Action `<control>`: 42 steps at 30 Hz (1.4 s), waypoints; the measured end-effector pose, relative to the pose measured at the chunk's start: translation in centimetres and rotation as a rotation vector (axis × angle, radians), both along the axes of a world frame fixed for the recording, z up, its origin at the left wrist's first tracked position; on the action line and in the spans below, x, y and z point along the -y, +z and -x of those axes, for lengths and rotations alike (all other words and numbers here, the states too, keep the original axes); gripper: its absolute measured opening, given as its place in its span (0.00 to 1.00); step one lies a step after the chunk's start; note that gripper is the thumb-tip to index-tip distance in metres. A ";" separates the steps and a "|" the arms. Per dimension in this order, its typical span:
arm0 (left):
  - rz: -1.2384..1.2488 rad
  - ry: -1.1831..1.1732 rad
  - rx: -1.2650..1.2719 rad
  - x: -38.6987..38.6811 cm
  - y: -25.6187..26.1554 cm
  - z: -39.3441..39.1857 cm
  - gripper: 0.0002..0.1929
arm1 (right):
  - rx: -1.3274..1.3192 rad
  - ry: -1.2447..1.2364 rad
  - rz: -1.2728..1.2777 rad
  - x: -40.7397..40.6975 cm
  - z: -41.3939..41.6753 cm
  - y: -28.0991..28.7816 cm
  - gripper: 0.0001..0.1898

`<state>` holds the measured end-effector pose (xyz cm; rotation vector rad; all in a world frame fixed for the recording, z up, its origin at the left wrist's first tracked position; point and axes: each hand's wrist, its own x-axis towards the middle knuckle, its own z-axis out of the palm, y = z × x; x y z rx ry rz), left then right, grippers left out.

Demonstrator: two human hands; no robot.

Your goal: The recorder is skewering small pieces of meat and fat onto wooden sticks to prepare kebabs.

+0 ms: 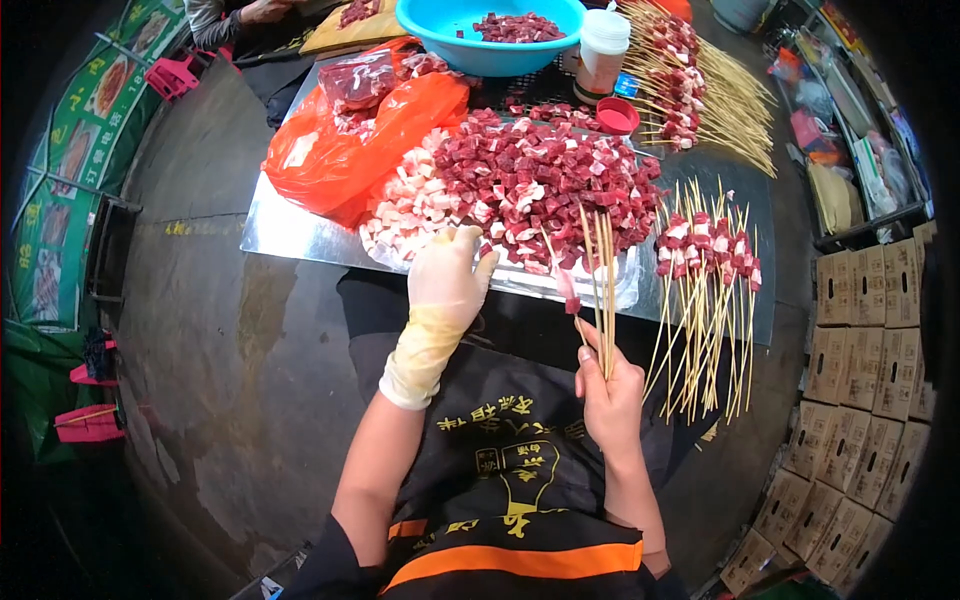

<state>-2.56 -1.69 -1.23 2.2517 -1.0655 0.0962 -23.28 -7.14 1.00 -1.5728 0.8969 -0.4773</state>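
My left hand (448,270), in a pale glove, is at the near edge of the pale fat cubes (412,196), fingers bent and thumb apart. A bit of red meat shows between thumb and fingertips; whether it is gripped I cannot tell. My bare right hand (611,386) holds several bamboo skewers (604,281), points away from me. One of them, tilted left, carries a red meat cube (572,305) with a pale piece (564,281) above it. Beyond both hands, diced red meat (551,176) is heaped beside the fat on a metal tray (626,289).
Loaded skewers (705,255) overhang the table edge at right; more skewers (679,82) lie behind. A red plastic bag (322,169), blue basin (487,54), white jar (602,56) and red lid (617,115) stand around the meat. Cardboard boxes (847,352) are stacked right. Another person's hand (264,10) shows top left.
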 end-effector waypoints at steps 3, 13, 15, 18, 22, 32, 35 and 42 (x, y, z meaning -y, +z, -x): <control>-0.314 -0.016 0.038 0.7 -0.1 -0.9 0.12 | 0.041 0.032 0.009 -0.4 -0.1 -0.4 0.15; 0.517 -0.118 -1.129 -1.5 0.6 -1.7 0.08 | 0.011 0.183 0.044 0.2 0.3 0.7 0.15; 0.520 -0.132 -1.170 -1.8 0.7 -1.7 0.09 | 0.014 0.190 0.044 0.3 0.1 1.1 0.15; 0.542 -0.148 -1.183 -1.9 0.5 -1.6 0.09 | 0.025 0.213 0.066 0.4 0.0 1.4 0.15; 0.538 -0.180 -1.179 -1.7 1.2 -1.1 0.10 | 0.020 0.227 0.132 0.5 0.1 1.5 0.15; 0.303 -0.422 -0.713 -1.5 2.6 -1.3 0.08 | -0.014 0.246 0.173 1.1 0.6 2.4 0.14; 0.268 -0.446 -0.768 -1.4 2.1 -1.6 0.10 | -0.112 0.290 0.089 1.4 0.4 2.3 0.15; 0.709 -0.323 -1.464 -0.9 1.7 1.4 0.19 | 0.052 0.196 -0.102 0.2 0.3 0.4 0.15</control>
